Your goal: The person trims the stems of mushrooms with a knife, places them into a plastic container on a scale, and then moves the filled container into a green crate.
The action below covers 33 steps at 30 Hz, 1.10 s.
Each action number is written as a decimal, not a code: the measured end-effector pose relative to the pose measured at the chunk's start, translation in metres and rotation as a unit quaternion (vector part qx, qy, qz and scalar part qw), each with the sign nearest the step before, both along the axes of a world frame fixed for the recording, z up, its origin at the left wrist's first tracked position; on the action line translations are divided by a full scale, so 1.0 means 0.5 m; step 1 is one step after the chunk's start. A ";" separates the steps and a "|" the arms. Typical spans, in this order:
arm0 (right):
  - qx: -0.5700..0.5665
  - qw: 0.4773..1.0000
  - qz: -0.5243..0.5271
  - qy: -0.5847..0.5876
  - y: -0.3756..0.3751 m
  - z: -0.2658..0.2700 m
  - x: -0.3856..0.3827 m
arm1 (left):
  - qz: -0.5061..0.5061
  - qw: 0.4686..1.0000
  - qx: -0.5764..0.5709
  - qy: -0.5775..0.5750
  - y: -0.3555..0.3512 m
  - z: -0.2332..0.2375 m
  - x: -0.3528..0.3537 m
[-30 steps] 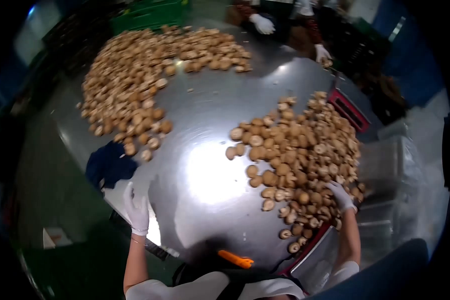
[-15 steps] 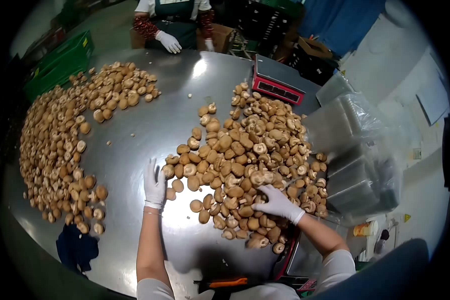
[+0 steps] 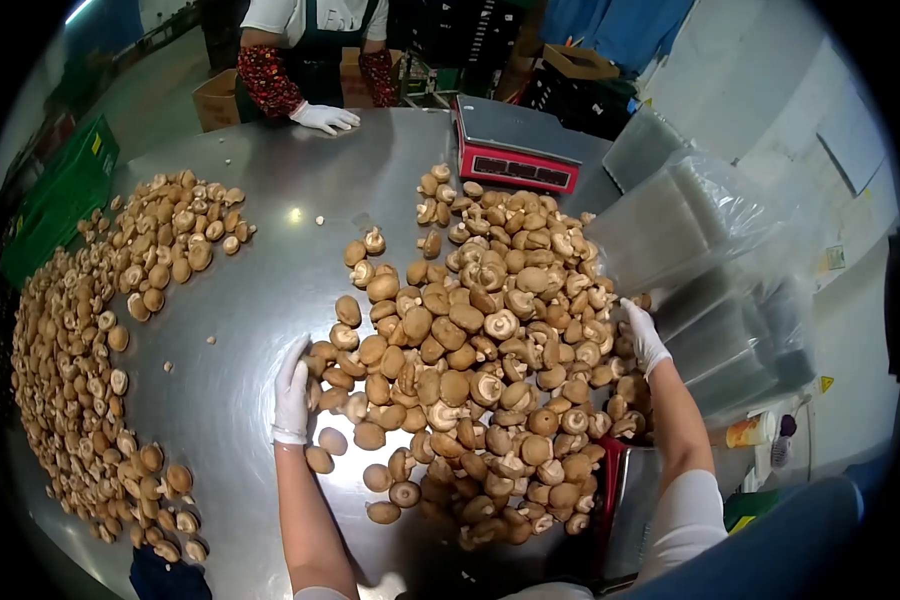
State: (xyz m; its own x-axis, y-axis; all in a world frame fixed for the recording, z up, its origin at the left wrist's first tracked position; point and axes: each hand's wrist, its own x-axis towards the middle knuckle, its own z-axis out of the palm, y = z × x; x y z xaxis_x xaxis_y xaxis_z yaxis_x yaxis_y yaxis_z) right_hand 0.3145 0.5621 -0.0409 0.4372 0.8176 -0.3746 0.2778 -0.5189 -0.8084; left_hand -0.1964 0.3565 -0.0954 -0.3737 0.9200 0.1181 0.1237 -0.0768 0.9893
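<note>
A heap of brown mushrooms (image 3: 500, 325) covers the metal table (image 3: 230, 365) in front of me, some caps up and others stem side up. My left hand (image 3: 291, 390), in a white glove, lies along the heap's left edge against a few mushrooms, fingers stretched out and holding nothing. On the opposite side, my gloved right hand (image 3: 645, 338) reaches down between the heap and the stacked clear plastic trays. Its fingers are extended beside the mushrooms there, their tips partly hidden.
Another mushroom pile (image 3: 80, 370) spreads along the left, near a green crate (image 3: 60, 205). A red scale (image 3: 515, 148) stands at the back; another red-edged device (image 3: 613, 490) is near me. Clear trays (image 3: 660, 225) line the right. Opposite, a co-worker's gloved hand (image 3: 325, 117) rests on the table.
My right hand has moved from the top of the heap to its right edge. My left hand stays at the left edge. The view has shifted, and the co-worker's hand now lies on the table.
</note>
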 end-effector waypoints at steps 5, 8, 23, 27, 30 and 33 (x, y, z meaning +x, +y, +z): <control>0.034 0.984 0.115 0.131 0.053 -0.056 -0.024 | -0.169 0.973 0.029 -0.155 0.130 -0.004 0.049; -0.160 0.908 0.179 0.343 0.003 0.027 -0.122 | -0.217 0.936 0.015 -0.278 0.190 -0.010 0.075; -0.006 0.893 0.434 0.116 -0.165 0.043 -0.157 | -0.440 0.893 -0.082 -0.049 0.129 0.037 0.165; -0.030 0.845 0.508 0.163 -0.215 0.047 -0.203 | -0.483 0.860 -0.117 -0.119 0.066 0.006 0.171; -0.070 0.804 0.567 0.167 -0.261 0.047 -0.259 | -0.497 0.858 -0.107 -0.065 0.016 0.006 0.170; -0.027 0.782 0.615 0.094 -0.301 0.024 -0.265 | -0.485 0.859 -0.144 -0.070 -0.030 0.038 0.151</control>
